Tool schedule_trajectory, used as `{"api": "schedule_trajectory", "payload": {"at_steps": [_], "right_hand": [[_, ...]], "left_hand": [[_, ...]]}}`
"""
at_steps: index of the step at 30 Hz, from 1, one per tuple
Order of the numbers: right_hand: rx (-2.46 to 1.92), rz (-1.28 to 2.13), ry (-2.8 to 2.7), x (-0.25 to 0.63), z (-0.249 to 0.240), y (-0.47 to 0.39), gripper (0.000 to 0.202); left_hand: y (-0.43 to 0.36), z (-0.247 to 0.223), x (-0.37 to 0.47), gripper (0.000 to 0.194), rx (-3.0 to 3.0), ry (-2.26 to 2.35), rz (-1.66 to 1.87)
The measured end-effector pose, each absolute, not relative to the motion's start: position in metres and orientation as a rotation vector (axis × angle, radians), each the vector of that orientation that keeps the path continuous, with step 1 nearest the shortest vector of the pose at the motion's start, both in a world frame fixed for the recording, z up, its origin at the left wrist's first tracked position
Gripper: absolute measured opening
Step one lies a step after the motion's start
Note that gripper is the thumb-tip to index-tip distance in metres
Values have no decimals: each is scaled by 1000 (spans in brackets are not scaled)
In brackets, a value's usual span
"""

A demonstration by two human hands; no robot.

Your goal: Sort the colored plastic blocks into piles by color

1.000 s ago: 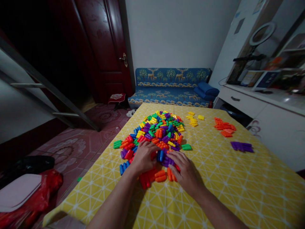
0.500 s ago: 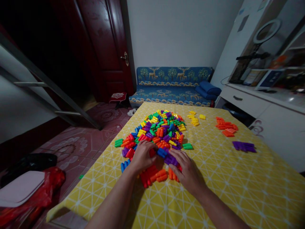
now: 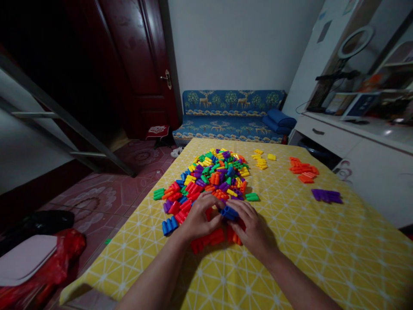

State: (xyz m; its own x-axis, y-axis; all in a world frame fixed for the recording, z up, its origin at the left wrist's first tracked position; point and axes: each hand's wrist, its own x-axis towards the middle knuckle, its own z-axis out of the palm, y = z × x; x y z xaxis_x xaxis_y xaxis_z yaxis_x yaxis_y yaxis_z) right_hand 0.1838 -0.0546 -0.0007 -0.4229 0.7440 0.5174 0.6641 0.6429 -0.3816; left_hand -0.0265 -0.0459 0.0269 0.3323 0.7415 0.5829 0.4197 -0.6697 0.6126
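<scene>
The right hand [image 3: 254, 228] pinched a blue piece [image 3: 229, 212], seemingly to steady it; the left hand [image 3: 198, 217] curled at its nine o'clock, grip unclear. Purple pieces [image 3: 327, 196] lay bunched at three o'clock, probably by colour.

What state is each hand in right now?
Left hand: curled, fingertips by the blue piece; grip can't be told.
Right hand: closed on the blue piece.

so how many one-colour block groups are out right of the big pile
3: a yellow group farthest back, one piece a little apart; an orange group to its right; a purple group nearest, in front.
</scene>
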Motion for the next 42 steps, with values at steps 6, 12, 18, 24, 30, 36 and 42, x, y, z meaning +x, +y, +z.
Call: {"api": "schedule_trajectory", "payload": {"at_steps": [6,12,18,24,30,36,42], "right_hand": [[-1045,156,-2060,181,-2,-54,53],[-904,111,-1993,179,-7,-61,45],[-1243,130,-1528,221,-16,-11,43],[-1663,-8,-1818,311,-27,72,41],[-1525,-280,-1966,323,-36,80,49],[-1496,-108,-2179,318,-39,119,39],[-1506,-77,-2139,319,-44,179,44]], "left_hand": [[-46,28,-27,13,2082,1136,1357],[-46,25,-24,19,2261,1001,1239],[-42,18,-25,21,2294,1065,1206],[-42,18,-27,20,2316,1120,1159],[-42,18,-25,18,2299,1116,1152],[-42,19,-23,16,2325,1063,1125],[-43,19,-25,15,2279,1086,1143]]}}
